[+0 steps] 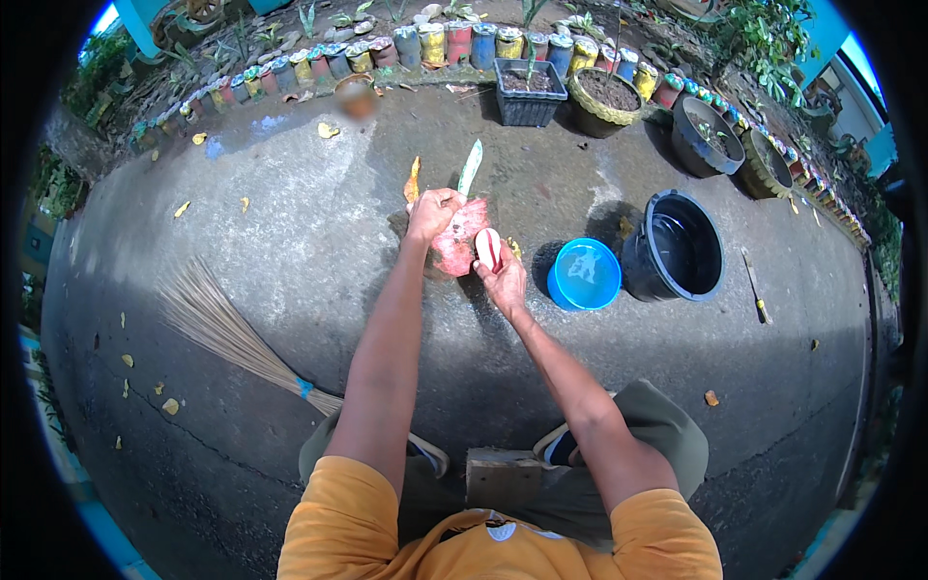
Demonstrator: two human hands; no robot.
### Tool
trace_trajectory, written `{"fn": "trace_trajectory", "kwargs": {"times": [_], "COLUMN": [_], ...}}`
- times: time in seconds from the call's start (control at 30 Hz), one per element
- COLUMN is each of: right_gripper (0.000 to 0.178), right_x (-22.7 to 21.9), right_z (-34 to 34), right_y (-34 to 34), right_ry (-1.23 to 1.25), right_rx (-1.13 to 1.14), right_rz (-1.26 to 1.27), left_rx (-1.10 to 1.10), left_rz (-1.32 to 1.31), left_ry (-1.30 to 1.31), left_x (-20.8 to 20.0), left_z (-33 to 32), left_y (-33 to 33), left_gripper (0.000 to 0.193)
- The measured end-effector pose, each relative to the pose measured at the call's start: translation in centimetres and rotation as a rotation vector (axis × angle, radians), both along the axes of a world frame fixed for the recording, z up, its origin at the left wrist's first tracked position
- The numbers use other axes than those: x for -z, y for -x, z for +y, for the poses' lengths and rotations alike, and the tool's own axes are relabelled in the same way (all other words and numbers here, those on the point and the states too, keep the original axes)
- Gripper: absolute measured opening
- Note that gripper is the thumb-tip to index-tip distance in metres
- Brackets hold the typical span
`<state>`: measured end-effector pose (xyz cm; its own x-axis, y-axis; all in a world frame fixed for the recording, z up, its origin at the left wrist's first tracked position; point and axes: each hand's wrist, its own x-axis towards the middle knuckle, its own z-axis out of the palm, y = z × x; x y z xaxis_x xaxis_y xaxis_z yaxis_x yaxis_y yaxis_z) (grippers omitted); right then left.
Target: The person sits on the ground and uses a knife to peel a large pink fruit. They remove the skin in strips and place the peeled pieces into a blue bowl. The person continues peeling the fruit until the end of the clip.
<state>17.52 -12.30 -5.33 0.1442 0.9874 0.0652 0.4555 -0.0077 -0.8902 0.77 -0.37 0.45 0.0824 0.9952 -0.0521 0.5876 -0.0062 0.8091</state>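
Observation:
A weathered, pinkish-red plant pot [452,253] is in front of me, its paint patchy and dirty. From its far side rise a pale green, sword-shaped leaf [470,167] and a yellow-orange one [413,180]. My left hand [435,214] is closed at the pot's upper left edge, gripping it; the fingertips are partly hidden. Between the fingers of my right hand [505,283] is a red-and-white scrub brush [488,249], held close against the pot's right side. The brush's bristles cannot be made out.
Right of the pot stand a blue tub [584,275] of water and a larger black bucket [684,246]. A yellow-handled knife [757,287] lies farther right. A stick broom [237,333] lies at left. Potted plants and a border of painted bottles [432,43] line the far edge.

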Motion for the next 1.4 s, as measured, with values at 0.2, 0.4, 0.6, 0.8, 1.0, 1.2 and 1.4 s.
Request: {"fn": "trace_trajectory", "kwargs": {"times": [0.2,0.4,0.6,0.8,1.0,1.2,1.4], "right_gripper": [0.071,0.073,0.072,0.068,0.07,0.071,0.071], "right_x": [0.9,1.2,0.8,0.5,0.5,0.8,1.2], "right_z": [0.2,0.3,0.4,0.9,1.0,0.2,0.0], "right_y": [-0.1,0.2,0.6,1.6,2.3,1.8,1.6], "right_ry": [-0.029,-0.017,-0.036,-0.026,-0.074,0.091,0.025], "right_rx": [0.125,0.013,0.075,-0.032,0.208,-0.019,0.242], "right_rz": [-0.11,0.076,-0.003,-0.025,0.045,0.069,0.107], "left_rx": [0.009,0.016,0.004,-0.01,0.006,-0.032,-0.024], "left_rz": [-0.039,-0.021,-0.077,-0.077,-0.125,-0.11,-0.165], "left_ry": [0.017,-0.026,0.036,0.01,0.016,0.041,0.027], "left_x": [0.2,0.1,0.1,1.1,1.8,0.9,0.5], "left_z": [0.3,0.3,0.5,0.6,1.0,0.7,0.5], "left_y": [-0.1,-0.2,0.2,0.7,0.9,0.7,1.0], "left_gripper": [0.026,0.027,0.029,0.029,0.027,0.026,0.025]}}
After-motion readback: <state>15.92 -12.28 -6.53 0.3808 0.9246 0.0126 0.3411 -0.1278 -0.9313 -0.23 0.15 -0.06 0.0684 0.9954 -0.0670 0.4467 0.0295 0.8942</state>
